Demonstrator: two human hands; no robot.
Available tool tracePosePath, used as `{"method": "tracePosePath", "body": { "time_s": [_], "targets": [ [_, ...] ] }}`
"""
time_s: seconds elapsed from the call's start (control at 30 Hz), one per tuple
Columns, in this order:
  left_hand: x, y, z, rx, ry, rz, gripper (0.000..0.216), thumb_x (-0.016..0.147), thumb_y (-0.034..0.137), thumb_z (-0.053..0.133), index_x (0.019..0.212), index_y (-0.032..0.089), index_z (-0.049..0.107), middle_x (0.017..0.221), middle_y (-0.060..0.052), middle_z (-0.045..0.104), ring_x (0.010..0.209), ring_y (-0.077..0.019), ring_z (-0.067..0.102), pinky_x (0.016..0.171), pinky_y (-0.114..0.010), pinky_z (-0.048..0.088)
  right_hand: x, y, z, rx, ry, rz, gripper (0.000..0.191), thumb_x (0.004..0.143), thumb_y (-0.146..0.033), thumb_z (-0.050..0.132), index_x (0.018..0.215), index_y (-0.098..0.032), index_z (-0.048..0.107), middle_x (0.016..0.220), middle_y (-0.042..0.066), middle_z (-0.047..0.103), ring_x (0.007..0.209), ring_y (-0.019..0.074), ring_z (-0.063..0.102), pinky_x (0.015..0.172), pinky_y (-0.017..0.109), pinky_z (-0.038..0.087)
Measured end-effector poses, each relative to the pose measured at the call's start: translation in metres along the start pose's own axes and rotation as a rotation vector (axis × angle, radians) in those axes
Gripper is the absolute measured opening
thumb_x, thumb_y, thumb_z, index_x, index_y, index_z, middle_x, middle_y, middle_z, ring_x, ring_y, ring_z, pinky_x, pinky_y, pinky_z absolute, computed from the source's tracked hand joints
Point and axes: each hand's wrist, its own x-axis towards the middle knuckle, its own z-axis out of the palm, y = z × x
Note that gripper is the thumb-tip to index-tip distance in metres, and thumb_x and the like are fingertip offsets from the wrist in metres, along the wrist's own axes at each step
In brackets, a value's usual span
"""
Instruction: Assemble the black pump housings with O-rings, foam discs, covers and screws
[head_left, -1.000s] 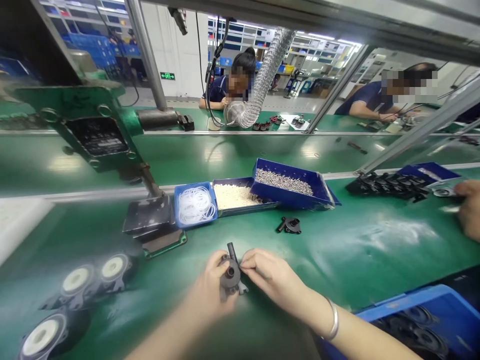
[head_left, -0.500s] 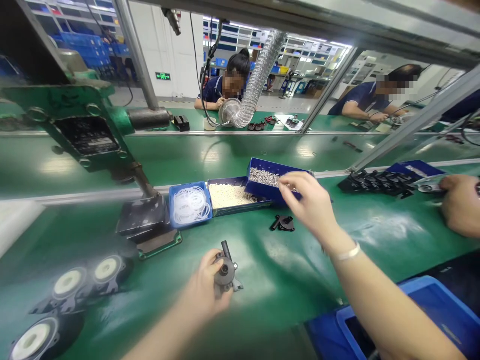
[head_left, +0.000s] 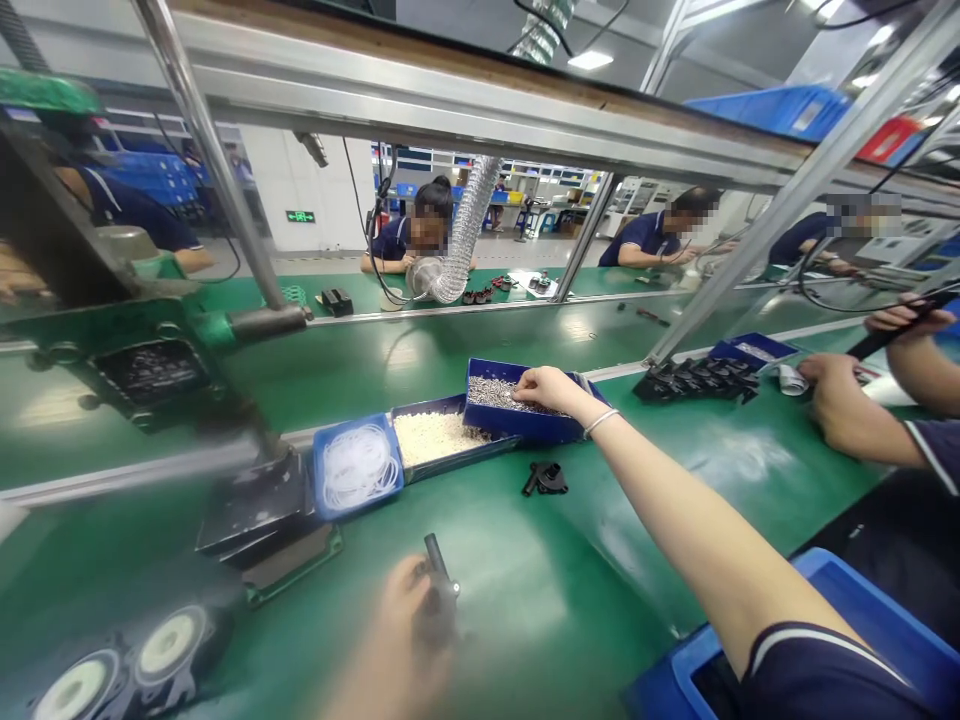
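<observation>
My left hand (head_left: 409, 620), smeared by motion, is closed around a black plastic pump housing (head_left: 436, 600) with a short pipe sticking up, low over the green bench. My right hand (head_left: 546, 388) reaches into a blue bin (head_left: 551, 428) of small metal screws (head_left: 491, 391). Its fingers are pinched together at the screws; whatever is between the fingertips is hidden. Below that bin lies another black housing (head_left: 547, 478) with a pipe. Left of the screws are a bin of small cream-coloured pieces (head_left: 439, 437) and a blue tray (head_left: 321, 470) holding clear rings (head_left: 360, 465).
A green press (head_left: 161, 365) stands at the left, its dark base (head_left: 259, 510) beside the ring tray. Round parts with white centres (head_left: 169, 640) lie at lower left. Black parts (head_left: 697, 382) are lined up at right, near a co-worker's hands (head_left: 836, 395). A blue crate (head_left: 675, 680) sits at lower right.
My right hand has gone down into the screw bin, its fingers now pinched together at the screws. The left hand still holds the pump housing. The camera view has tilted up and shifted right.
</observation>
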Motion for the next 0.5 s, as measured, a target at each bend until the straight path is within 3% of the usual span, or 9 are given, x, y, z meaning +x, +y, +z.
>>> {"method": "tracePosePath", "body": {
  "time_s": [0.23,0.37,0.5],
  "targets": [
    [-0.004,0.001,0.001,-0.052,0.075,-0.029,0.041,0.089,0.027,0.057,0.128,0.023,0.044,0.121,-0.018,0.06,0.115,-0.03,0.064,0.084,-0.043,0.061,-0.005,0.007,-0.003,0.386,0.0,0.041,0.017,0.086,-0.026,0.068,0.084,-0.01,0.064,0.067,-0.002,0.062,0.055,0.0069,0.057,0.057,0.021,0.049],
    [0.0,0.006,-0.004,-0.037,0.052,-0.064,0.037,0.089,0.03,0.057,0.124,0.022,0.049,0.119,-0.017,0.061,0.113,-0.0289,0.064,0.085,-0.041,0.06,-0.011,0.0,-0.006,0.584,0.056,0.07,0.013,0.088,-0.022,0.066,0.087,-0.009,0.062,0.067,-0.002,0.062,0.055,0.0061,0.057,0.059,0.02,0.051],
    [0.004,0.009,-0.008,-0.036,0.013,-0.018,0.032,0.087,0.024,0.058,0.119,0.02,0.053,0.122,-0.018,0.058,0.111,-0.0275,0.065,0.086,-0.039,0.059,-0.018,-0.01,-0.011,0.729,0.067,0.085,0.021,0.082,-0.026,0.073,0.082,-0.008,0.062,0.062,0.001,0.062,0.053,0.0079,0.058,0.056,0.021,0.05]
  ]
}}
